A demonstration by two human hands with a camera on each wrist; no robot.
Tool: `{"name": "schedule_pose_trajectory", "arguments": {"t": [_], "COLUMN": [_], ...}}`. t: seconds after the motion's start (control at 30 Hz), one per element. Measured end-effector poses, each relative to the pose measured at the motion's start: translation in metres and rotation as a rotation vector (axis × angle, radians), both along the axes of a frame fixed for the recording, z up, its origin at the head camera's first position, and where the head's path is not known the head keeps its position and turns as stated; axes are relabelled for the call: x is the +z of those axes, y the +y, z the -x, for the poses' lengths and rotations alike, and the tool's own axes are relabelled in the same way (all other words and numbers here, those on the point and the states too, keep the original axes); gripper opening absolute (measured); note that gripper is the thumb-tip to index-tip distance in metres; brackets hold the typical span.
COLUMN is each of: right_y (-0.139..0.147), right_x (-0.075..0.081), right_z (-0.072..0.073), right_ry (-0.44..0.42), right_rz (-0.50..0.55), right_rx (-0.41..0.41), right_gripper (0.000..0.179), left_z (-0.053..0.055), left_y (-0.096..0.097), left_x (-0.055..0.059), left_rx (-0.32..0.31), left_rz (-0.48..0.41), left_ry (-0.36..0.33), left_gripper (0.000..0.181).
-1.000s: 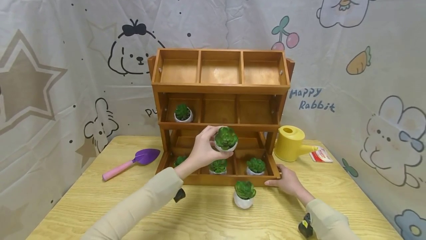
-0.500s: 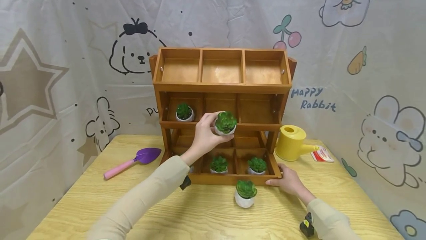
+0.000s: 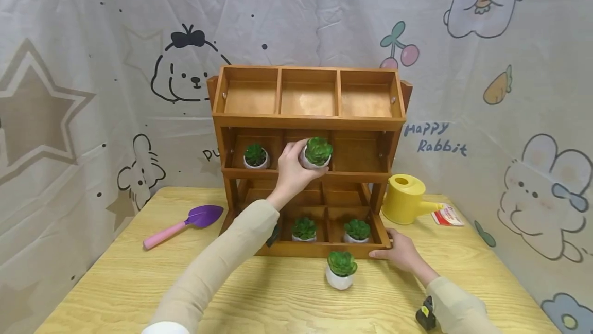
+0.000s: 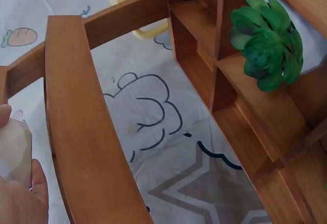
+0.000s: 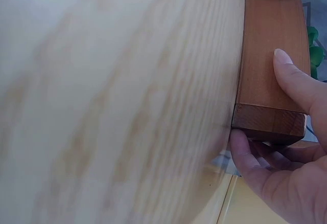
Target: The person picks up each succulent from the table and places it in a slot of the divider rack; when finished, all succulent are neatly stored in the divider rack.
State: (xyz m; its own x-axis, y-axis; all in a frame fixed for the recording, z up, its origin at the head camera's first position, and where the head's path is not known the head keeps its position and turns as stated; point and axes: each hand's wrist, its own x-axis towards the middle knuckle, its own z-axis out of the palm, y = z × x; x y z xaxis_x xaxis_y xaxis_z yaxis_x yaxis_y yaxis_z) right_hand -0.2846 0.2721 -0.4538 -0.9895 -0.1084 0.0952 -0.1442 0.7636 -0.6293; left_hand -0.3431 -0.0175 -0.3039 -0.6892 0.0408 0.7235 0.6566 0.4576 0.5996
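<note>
My left hand (image 3: 295,169) grips a small potted succulent (image 3: 318,152) by its white pot, in front of the middle compartment of the wooden shelf's (image 3: 308,122) middle tier. In the left wrist view, part of that white pot (image 4: 14,152) shows between thumb and fingers. At the bottom tier's right front corner, my right hand (image 3: 404,252) holds the shelf, thumb on the front board (image 5: 273,40) and fingers around the end. Another succulent (image 3: 256,156) sits in the middle tier's left compartment. Two more, one central (image 3: 304,229) and one right (image 3: 356,230), occupy the bottom tier; my left arm covers its left compartment.
One potted succulent (image 3: 341,270) stands on the table just before the shelf. A purple trowel (image 3: 185,226) with a pink handle lies to the left. On the right are a yellow watering can (image 3: 404,201) and a red-and-white packet (image 3: 447,215).
My left hand has raised the potted succulent from in front of the bottom tier to the middle tier's height. The right hand has stayed on the shelf corner.
</note>
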Motion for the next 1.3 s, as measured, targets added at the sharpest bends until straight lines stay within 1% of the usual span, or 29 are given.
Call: {"name": "schedule_pose_trajectory", "arguments": {"t": [0.1, 0.23, 0.43, 0.53, 0.7, 0.97, 1.2, 1.3], "right_y": [-0.001, -0.001, -0.001, -0.001, -0.002, -0.003, -0.003, -0.003], "right_x": [0.0, 0.0, 0.0, 0.0, 0.001, 0.003, 0.005, 0.004], "right_z": [0.001, 0.0, 0.0, 0.0, -0.001, -0.001, -0.001, -0.002], "right_ry": [0.003, 0.014, 0.011, 0.003, 0.001, 0.001, -0.006, -0.002], "right_rz": [0.007, -0.008, -0.017, -0.012, -0.002, 0.011, 0.008, 0.004], "right_rx": [0.004, -0.002, -0.003, -0.005, -0.004, 0.004, 0.002, 0.0], "right_gripper": [0.087, 0.087, 0.087, 0.087, 0.088, 0.086, 0.087, 0.086], "left_z": [0.005, 0.009, 0.013, 0.014, 0.015, 0.017, 0.017, 0.017], "left_y": [0.0, 0.001, 0.003, 0.002, 0.001, 0.001, 0.001, 0.002], "left_x": [-0.001, -0.003, -0.004, -0.005, -0.003, 0.0, 0.002, 0.002], "left_rx": [0.028, 0.046, 0.048, 0.051, 0.064, 0.07, 0.094, 0.1], "left_rz": [0.012, 0.031, 0.042, 0.067, 0.124, 0.146, 0.187, 0.203], "left_ry": [-0.003, -0.006, -0.011, -0.026, -0.048, -0.107, -0.116, -0.131], "left_gripper": [0.067, 0.068, 0.069, 0.07, 0.07, 0.07, 0.069, 0.068]}}
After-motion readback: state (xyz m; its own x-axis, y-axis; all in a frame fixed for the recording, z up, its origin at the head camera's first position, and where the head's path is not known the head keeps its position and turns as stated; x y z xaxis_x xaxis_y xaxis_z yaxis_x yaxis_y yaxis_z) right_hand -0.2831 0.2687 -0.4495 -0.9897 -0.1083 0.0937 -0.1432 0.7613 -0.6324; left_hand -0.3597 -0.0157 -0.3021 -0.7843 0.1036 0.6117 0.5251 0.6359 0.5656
